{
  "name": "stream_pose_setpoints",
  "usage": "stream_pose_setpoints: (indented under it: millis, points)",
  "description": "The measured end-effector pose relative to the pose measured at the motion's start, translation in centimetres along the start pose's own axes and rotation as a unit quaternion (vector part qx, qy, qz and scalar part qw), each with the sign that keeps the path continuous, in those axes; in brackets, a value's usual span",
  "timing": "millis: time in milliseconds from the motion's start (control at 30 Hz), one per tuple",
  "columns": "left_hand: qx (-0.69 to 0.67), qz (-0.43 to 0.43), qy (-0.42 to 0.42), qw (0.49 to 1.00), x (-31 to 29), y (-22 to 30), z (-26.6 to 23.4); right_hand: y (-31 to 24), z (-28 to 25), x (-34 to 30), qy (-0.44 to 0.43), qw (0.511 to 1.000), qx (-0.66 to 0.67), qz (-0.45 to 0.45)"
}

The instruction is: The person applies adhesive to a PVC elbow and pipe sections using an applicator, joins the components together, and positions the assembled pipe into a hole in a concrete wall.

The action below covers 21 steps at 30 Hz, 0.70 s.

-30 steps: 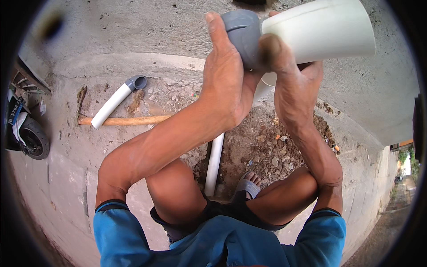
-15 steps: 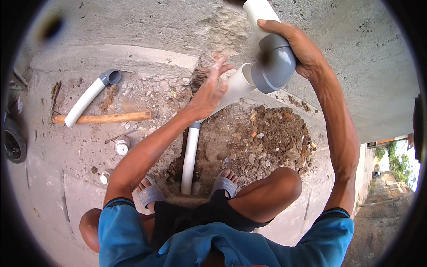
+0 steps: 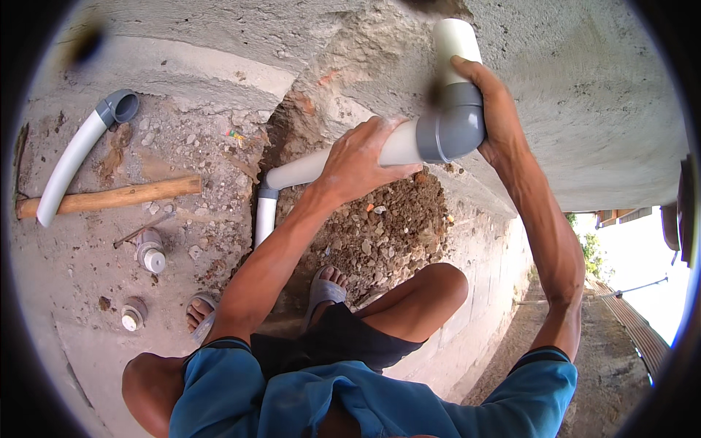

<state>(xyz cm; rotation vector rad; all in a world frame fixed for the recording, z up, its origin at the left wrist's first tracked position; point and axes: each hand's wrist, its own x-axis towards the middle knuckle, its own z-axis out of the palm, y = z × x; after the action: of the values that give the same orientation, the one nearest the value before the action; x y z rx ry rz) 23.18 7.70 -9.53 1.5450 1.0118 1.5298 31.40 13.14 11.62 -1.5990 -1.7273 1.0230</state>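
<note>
A long white pipe (image 3: 299, 169) slants up from a trench to a grey elbow fitting (image 3: 454, 133). My left hand (image 3: 358, 162) is closed around this pipe a little short of the elbow. The pipe's end now sits inside the elbow's mouth. From the elbow's other mouth a short white pipe (image 3: 454, 42) points up toward the wall. My right hand (image 3: 495, 109) grips the elbow from its right side, thumb against the short pipe; some of its fingers are hidden behind. Lower down, a small grey elbow (image 3: 268, 193) joins the long pipe to a narrower white pipe (image 3: 264, 220).
Another white pipe (image 3: 69, 164) with a grey elbow lies at left across a wooden handle (image 3: 131, 196). Two small containers (image 3: 152, 255) with white lids stand below it. Loose soil (image 3: 387, 226) is heaped beside the trench, and a rough concrete wall (image 3: 569, 95) rises behind.
The elbow, apart from the long pipe before, is now on its end. My left hand, earlier open with spread fingers, has closed around the pipe. The view has shifted to the right.
</note>
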Motion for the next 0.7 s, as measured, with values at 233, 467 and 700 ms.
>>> stream_pose_setpoints:
  millis: [233,467,700]
  points:
    - [-0.039,0.024,-0.022,0.999,0.6,-0.8,-0.3,0.1,1.0,-0.2,0.009,1.000,-0.007,0.019]
    - [-0.064,0.052,-0.066,0.994,0.6,-2.7,-0.9,0.7,0.8,-0.1,0.027,0.997,-0.022,0.074]
    - [-0.037,-0.037,-0.149,0.988,0.3,-5.8,-1.3,0.4,3.1,-0.4,0.119,0.985,-0.040,0.117]
